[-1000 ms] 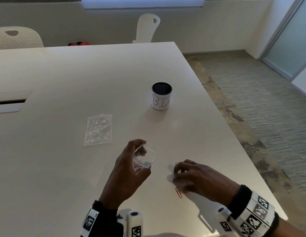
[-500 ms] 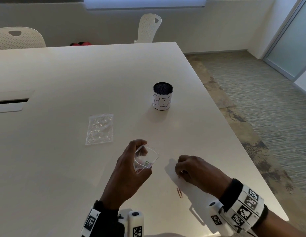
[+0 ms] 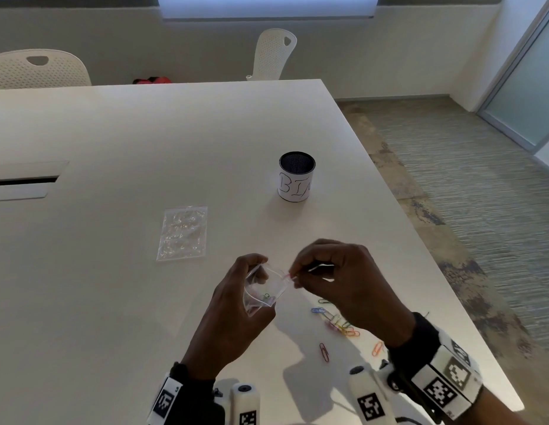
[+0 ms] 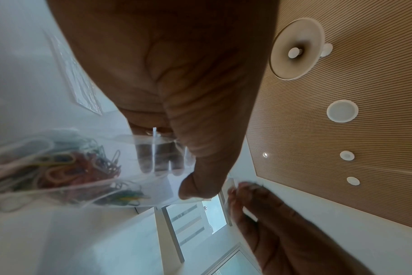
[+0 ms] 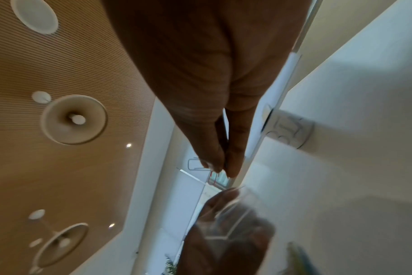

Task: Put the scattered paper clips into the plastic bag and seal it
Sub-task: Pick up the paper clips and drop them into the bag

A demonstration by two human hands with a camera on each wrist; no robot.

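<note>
Left hand curled, gripping; right hand pinching beside it

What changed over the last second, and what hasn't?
The right hand rose from the white table to the mouth of the clear plastic bag, now pinching a paper clip; loose coloured clips it had covered now show. The left hand still holds the bag open. The flat bag and cup stayed put.
</note>
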